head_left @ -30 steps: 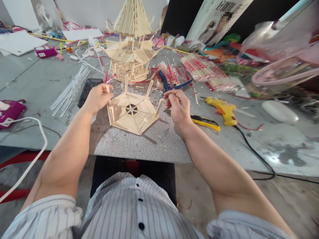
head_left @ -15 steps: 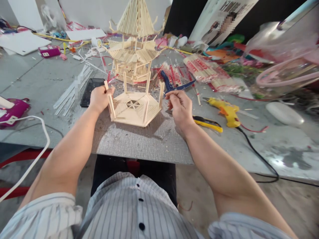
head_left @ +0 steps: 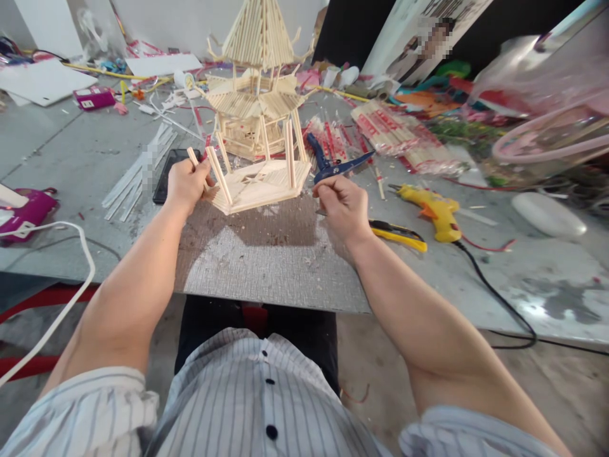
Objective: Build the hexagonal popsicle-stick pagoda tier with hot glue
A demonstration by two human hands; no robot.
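My left hand (head_left: pixel 186 184) is closed on the left side of a hexagonal wooden-stick frame (head_left: pixel 261 190), gripping it by a corner post. This frame has a flat floor with upright posts and hangs tilted above the table, its shadow beneath. My right hand (head_left: pixel 341 202) is closed, thumb and fingertips pressed together, right of the frame; whatever they hold is hidden. Just beyond those fingers lie blue-handled cutters (head_left: pixel 333 168). A yellow utility knife (head_left: pixel 399 235) passes partly behind my right hand. A tiered stick pagoda (head_left: pixel 259 95) stands behind the frame.
A yellow glue gun (head_left: pixel 432 212) with a black cord lies at right, near a white computer mouse-shaped object (head_left: pixel 549 214). Bagged sticks (head_left: pixel 390 130) lie behind. Left are a black phone (head_left: pixel 169 181), white strips (head_left: pixel 137 171) and a purple box (head_left: pixel 28 212).
The hexagonal frame has risen off the table and tilted, its near edge moving up and away from my body. My left hand moved slightly with it; my right hand stays nearly still.
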